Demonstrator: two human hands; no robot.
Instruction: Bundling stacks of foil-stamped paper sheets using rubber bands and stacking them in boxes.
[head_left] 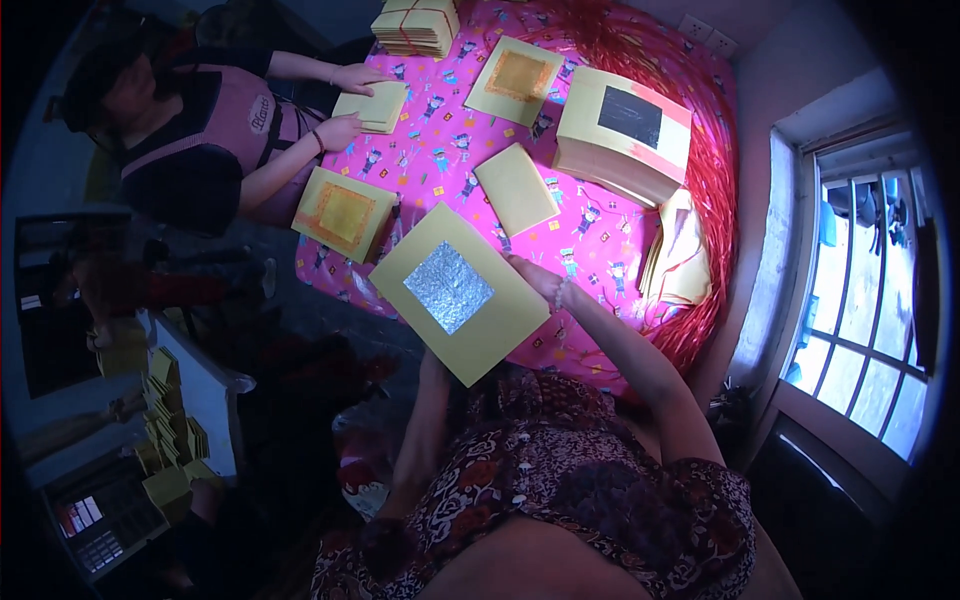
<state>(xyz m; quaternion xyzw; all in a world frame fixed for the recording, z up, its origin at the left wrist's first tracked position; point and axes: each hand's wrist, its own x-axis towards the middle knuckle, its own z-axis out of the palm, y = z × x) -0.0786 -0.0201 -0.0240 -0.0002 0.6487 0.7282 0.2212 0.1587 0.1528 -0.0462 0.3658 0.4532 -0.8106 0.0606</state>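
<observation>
I hold a sheet or thin stack of yellow joss paper (405, 262) with a silver foil square (449, 287) up in front of me, tilted above the near table edge. My right hand (535, 280) grips its right edge, the fingers partly behind the paper. My left forearm (424, 415) comes up to the lower left side; that hand is hidden under the paper, so its fingers do not show. Just beyond lies a small plain yellow stack (516, 189). A thick yellow stack (612, 150) with a dark square on top stands at the far right.
The table wears a pink patterned cloth (440, 160). Yellow stacks with orange-gold squares (345, 215) lie about, and a tied bundle (415, 28) stands behind. Red strands (715, 200) hang along the right. A co-worker's hands (350, 105) rest on a yellow stack at left. A barred window (860, 310) is right.
</observation>
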